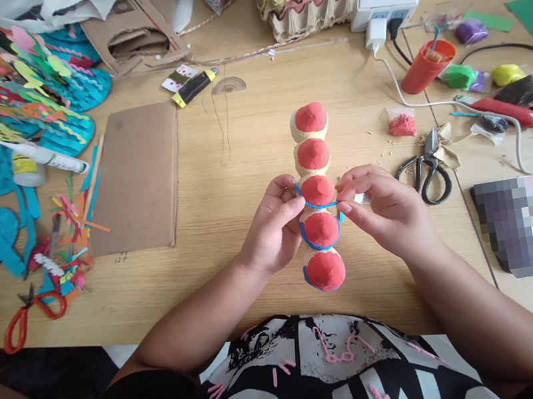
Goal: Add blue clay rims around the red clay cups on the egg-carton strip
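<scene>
Midway along the red-capped strip (317, 193) over the desk (354, 81), pinches a blue strand (321, 206) with left hand (274, 225) and right hand (383, 208), seemingly to keep it curved round the middle cap's (317, 188) near edge.

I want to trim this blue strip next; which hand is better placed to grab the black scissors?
Probably the right hand: it's nearer the black scissors, while the left hand is across the red-topped row.

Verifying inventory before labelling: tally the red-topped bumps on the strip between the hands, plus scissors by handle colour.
Red-topped bumps: 5
Orange-handled scissors: 1
Black-handled scissors: 1
Total: 7
</scene>
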Motion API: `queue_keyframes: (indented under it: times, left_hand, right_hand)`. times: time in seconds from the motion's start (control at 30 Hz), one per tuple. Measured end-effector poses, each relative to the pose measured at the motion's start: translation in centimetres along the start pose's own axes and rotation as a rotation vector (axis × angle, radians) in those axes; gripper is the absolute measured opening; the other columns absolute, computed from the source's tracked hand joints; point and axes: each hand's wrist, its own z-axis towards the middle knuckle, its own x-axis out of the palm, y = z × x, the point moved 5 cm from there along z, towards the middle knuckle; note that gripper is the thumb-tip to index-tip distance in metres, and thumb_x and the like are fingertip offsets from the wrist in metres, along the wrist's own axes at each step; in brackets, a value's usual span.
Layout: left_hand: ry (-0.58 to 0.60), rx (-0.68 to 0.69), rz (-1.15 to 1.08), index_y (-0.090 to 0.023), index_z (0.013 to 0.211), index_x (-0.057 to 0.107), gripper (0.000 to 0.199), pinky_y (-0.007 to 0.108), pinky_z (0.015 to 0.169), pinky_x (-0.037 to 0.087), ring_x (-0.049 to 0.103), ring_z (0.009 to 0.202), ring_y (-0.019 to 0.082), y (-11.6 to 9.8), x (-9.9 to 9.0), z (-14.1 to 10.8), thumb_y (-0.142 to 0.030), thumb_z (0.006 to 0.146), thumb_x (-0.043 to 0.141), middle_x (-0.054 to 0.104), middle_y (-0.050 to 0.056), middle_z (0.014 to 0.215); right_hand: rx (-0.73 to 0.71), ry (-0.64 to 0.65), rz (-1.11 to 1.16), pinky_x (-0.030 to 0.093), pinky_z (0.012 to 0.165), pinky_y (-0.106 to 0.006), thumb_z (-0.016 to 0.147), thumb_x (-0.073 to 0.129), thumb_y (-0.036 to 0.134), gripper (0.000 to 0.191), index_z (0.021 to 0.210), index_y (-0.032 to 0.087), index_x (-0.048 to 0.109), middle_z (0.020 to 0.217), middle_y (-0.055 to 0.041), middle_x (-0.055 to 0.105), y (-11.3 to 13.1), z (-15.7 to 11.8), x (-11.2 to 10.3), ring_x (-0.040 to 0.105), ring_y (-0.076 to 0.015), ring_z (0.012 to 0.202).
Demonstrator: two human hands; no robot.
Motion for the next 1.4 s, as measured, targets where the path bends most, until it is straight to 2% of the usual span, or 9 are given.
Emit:
queue_keyframes:
  times: [0.13,0.33,0.7,1.1,1.4]
  left_hand:
    - [-0.001,-0.007,-0.061,-0.024,0.098,0.062,0.02,0.029,0.063,0.047,0.064,0.074,0.016,0.02,-0.05,0.17,-0.038,0.089,0.073,0.067,0.001,0.09]
    - [-0.021,-0.013,-0.072,-0.024,0.097,0.06,0.016,0.03,0.066,0.048,0.065,0.075,0.017,0.19,0.05,0.29,-0.038,0.095,0.068,0.067,0.001,0.086]
    - [-0.025,-0.002,-0.006,-0.027,0.098,0.059,0.02,0.03,0.063,0.046,0.065,0.073,0.017,0.51,-0.15,0.2,-0.039,0.091,0.074,0.064,-0.001,0.085]
    - [-0.033,-0.012,-0.023,-0.025,0.098,0.059,0.019,0.028,0.063,0.045,0.064,0.073,0.015,0.51,-0.07,0.08,-0.034,0.092,0.074,0.063,-0.002,0.084]
    - [-0.026,-0.022,-0.003,-0.027,0.099,0.059,0.017,0.03,0.066,0.047,0.067,0.079,0.017,0.73,-0.07,0.08,-0.034,0.092,0.073,0.064,-0.001,0.086]
  right_hand:
    - [0.014,0.011,0.011,0.052,0.095,-0.04,0.091,0.074,0.021,0.008,0.095,0.028,0.071,0.103,-0.0037,0.069,-0.21,0.01,-0.01,0.064,-0.0198,0.104]
    - [0.029,0.028,0.025,0.052,0.095,-0.041,0.092,0.073,0.024,0.006,0.096,0.029,0.071,0.103,-0.0035,0.069,-0.42,0.08,-0.14,0.065,-0.02,0.103]
    - [0.069,0.053,0.066,0.054,0.089,-0.04,0.092,0.074,0.027,0.004,0.096,0.027,0.073,0.1,-0.0042,0.07,-0.66,0.15,-0.31,0.067,-0.0203,0.099]
    - [0.096,0.048,0.07,0.055,0.086,-0.039,0.094,0.072,0.03,0.003,0.095,0.027,0.072,0.098,-0.0046,0.07,-0.56,0.26,-0.62,0.067,-0.0202,0.097]
    - [0.092,0.024,0.023,0.054,0.091,-0.042,0.093,0.072,0.033,0.006,0.095,0.028,0.072,0.098,-0.0043,0.07,-0.66,0.24,-0.99,0.067,-0.0217,0.099]
